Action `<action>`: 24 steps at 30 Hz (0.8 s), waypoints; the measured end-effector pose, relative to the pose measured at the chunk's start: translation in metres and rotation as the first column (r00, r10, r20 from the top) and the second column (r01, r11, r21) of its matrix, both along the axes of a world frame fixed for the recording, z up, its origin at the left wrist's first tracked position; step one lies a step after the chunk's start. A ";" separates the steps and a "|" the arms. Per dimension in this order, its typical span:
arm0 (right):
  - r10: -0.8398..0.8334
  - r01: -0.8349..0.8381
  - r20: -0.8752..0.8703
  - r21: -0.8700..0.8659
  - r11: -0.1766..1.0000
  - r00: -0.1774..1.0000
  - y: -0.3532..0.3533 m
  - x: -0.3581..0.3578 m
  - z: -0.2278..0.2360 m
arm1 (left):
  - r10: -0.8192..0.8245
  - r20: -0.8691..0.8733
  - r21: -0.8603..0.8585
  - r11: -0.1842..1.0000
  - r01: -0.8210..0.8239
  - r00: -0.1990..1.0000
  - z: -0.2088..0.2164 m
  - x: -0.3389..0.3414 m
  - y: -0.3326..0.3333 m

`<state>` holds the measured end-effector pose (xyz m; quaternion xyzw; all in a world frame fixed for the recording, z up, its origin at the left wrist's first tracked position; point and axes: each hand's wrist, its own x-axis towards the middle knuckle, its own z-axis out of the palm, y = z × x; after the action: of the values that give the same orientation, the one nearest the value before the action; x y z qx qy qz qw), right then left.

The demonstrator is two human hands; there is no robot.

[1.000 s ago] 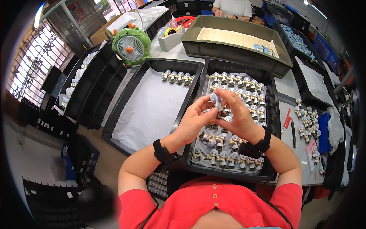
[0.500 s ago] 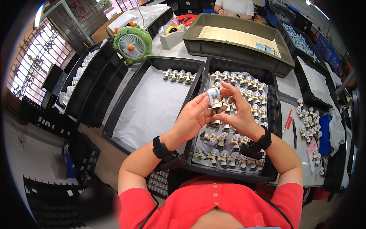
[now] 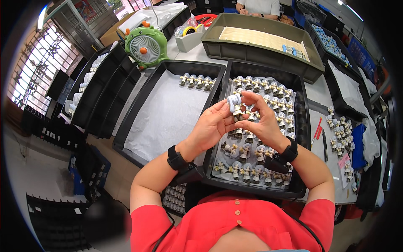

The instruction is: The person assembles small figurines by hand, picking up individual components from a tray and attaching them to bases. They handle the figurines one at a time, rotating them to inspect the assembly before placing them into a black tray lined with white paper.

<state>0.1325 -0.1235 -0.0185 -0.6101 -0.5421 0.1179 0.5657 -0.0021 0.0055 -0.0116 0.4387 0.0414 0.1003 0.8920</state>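
Note:
A small figurine with pale grey hair, a white outfit and a dark base is up between my two hands, above the right-hand tray. My left hand grips it from the left, thumb against the hair and fingers under the lower part. My right hand curls round its other side, thumb tip by the base and fingers near the head. Below, a black tray holds rows of similar figurines, some lying tilted. To its left, a second black tray lined with white paper has one short row of figurines at its far end.
A green fan stands beyond the left tray. An olive bin sits at the back, with a person behind it. On the right lie a group of loose figurines, a red-handled tool and a black pen. Stacked black trays are at far left.
The figurine has been turned a little between my fingers, and more of its white body shows. My hands stay in nearly the same place over the right tray.

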 end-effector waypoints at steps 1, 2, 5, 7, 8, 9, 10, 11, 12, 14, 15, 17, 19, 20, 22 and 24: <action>0.004 -0.004 -0.004 -0.007 1.000 1.000 0.000 0.000 0.000 | -0.005 0.008 -0.010 1.000 0.005 1.000 0.000 0.000 0.000; 0.012 -0.012 -0.007 -0.013 1.000 1.000 0.000 0.000 0.001 | -0.005 0.016 -0.018 1.000 0.006 1.000 0.001 0.000 0.001; 0.047 -0.047 0.010 -0.042 0.998 0.999 0.001 0.001 0.003 | -0.014 0.037 -0.033 0.999 0.015 0.999 0.003 -0.002 0.001; 0.050 -0.049 0.019 -0.045 0.998 0.999 0.002 0.000 0.004 | 0.003 -0.003 -0.014 1.000 -0.003 1.000 0.007 -0.004 0.003; 0.066 -0.067 -0.045 -0.024 0.997 0.997 0.000 -0.003 0.002 | 0.004 -0.034 0.023 1.000 -0.004 0.999 0.011 -0.005 0.007; 0.072 -0.073 -0.038 -0.022 0.997 0.997 0.001 -0.001 0.000 | 0.006 -0.066 0.058 0.998 -0.002 0.998 0.017 -0.006 0.013; 0.076 -0.076 -0.032 -0.020 0.997 0.997 0.003 0.001 -0.003 | 0.008 -0.098 0.093 0.996 0.001 0.995 0.022 -0.007 0.022; 0.063 -0.064 -0.055 -0.016 0.998 0.997 0.003 0.004 -0.007 | 0.026 -0.102 0.169 0.986 -0.008 0.994 0.029 -0.002 0.037; 0.030 -0.032 -0.061 -0.031 0.999 0.998 0.000 0.007 -0.008 | 0.054 -0.112 0.227 0.974 -0.027 0.992 0.036 0.007 0.055; 0.000 -0.004 -0.078 -0.044 0.999 0.997 0.000 0.010 -0.005 | 0.272 -0.136 0.462 0.868 -0.182 0.953 0.039 0.019 0.104; -0.013 0.009 -0.076 -0.056 0.998 0.997 0.000 0.012 -0.005 | 0.384 -0.197 0.599 0.775 -0.200 0.902 0.040 0.025 0.128; 0.005 -0.009 -0.089 -0.047 0.999 0.996 0.004 0.010 -0.004 | 0.555 -0.123 0.726 0.616 -0.307 0.822 0.008 0.027 0.193; 0.031 -0.033 -0.052 -0.047 0.998 0.998 0.013 0.008 -0.001 | 0.844 0.009 0.923 0.199 -0.329 0.537 -0.055 0.018 0.273; 0.017 -0.019 -0.036 -0.050 0.999 0.999 0.014 0.010 -0.004 | 0.881 -0.004 0.937 0.168 -0.306 0.474 -0.073 0.018 0.289; -0.011 0.009 -0.036 -0.064 0.998 0.999 0.012 0.016 -0.008 | 0.949 0.071 0.990 -0.030 -0.136 0.308 -0.085 0.030 0.295; -0.029 0.027 -0.032 -0.084 0.996 0.999 0.012 0.018 -0.010 | 0.956 0.025 0.993 0.010 -0.118 0.292 -0.099 0.038 0.307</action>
<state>0.1509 -0.1116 -0.0284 -0.6387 -0.5187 0.1426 0.5501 0.0358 0.3121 -0.1102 0.7631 0.5144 0.3142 0.2331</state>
